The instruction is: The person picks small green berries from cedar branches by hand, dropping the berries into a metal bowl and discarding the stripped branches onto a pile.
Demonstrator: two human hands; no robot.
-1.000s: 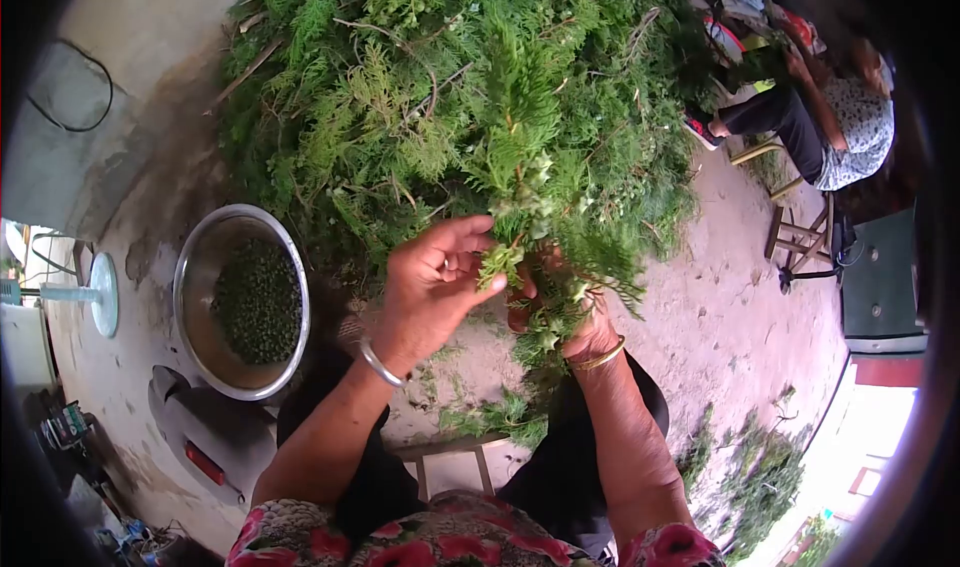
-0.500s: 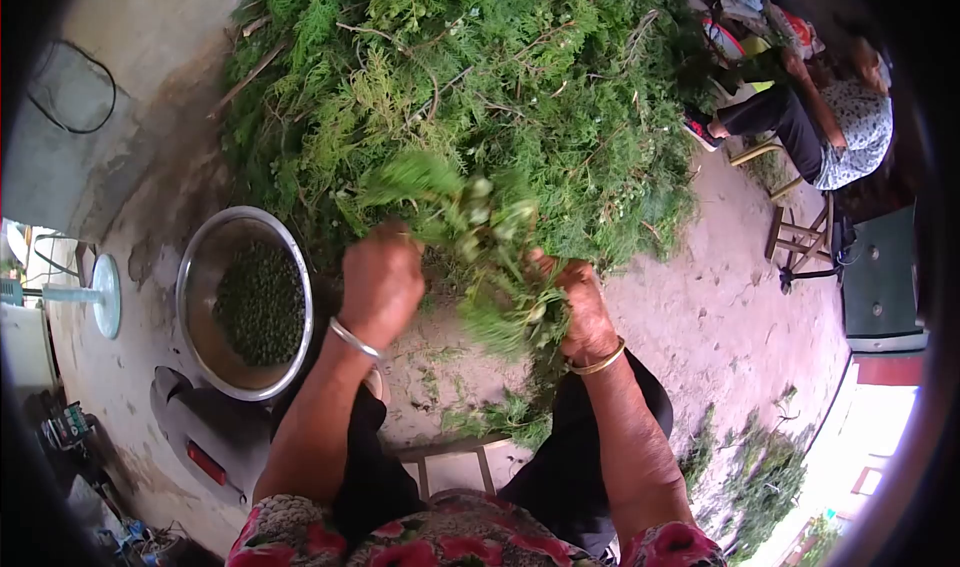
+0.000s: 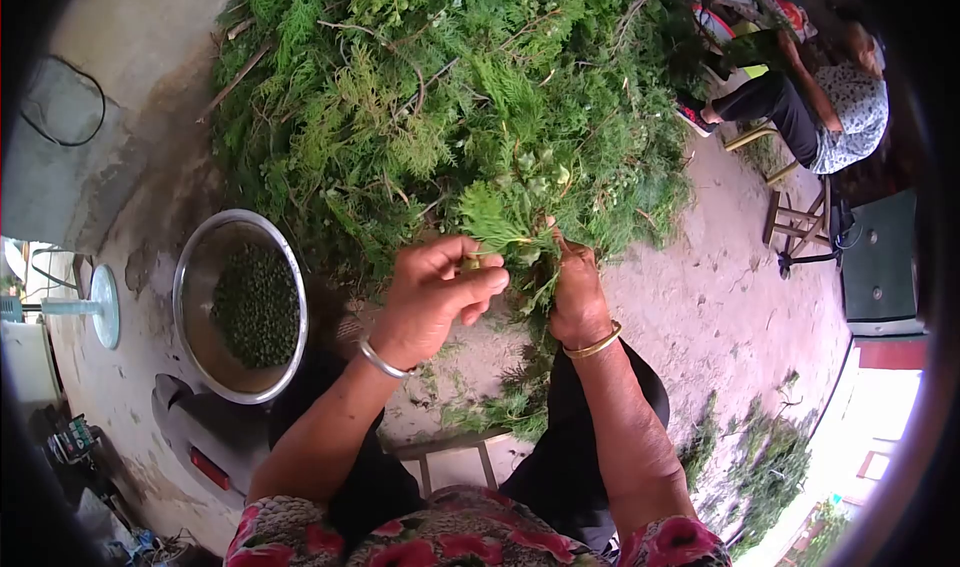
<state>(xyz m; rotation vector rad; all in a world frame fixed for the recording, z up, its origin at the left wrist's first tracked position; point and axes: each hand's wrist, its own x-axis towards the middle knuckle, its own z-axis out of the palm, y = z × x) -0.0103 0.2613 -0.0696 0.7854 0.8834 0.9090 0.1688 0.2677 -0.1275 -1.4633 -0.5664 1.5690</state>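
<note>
My right hand (image 3: pixel 577 292) is closed around the stems of a cypress sprig (image 3: pixel 535 192), whose leafy, cone-bearing end points up and away from me. Just left of it, my left hand (image 3: pixel 435 295) has its fingers curled, with a small green cone (image 3: pixel 471 264) showing between thumb and fingers. Its fingertips are close to the sprig's lower leaves. Beyond both hands spreads a big heap of cut cypress branches (image 3: pixel 400 97). To the left stands a metal basin (image 3: pixel 185 312) partly filled with small green cones (image 3: pixel 258 312).
A seated person (image 3: pixel 845 117) is at the upper right, near a wooden stool (image 3: pixel 800 219) and a dark green cabinet (image 3: pixel 880 257). Loose sprigs (image 3: pixel 760 467) lie on the floor at lower right. A fan (image 3: pixel 104 307) and a grey scooter-like body (image 3: pixel 205 437) are at left.
My left hand has moved right and slightly down, turning its thumb side up. The sprig, blurred before, is now steadier and more upright in my right hand. The view has shifted slightly.
</note>
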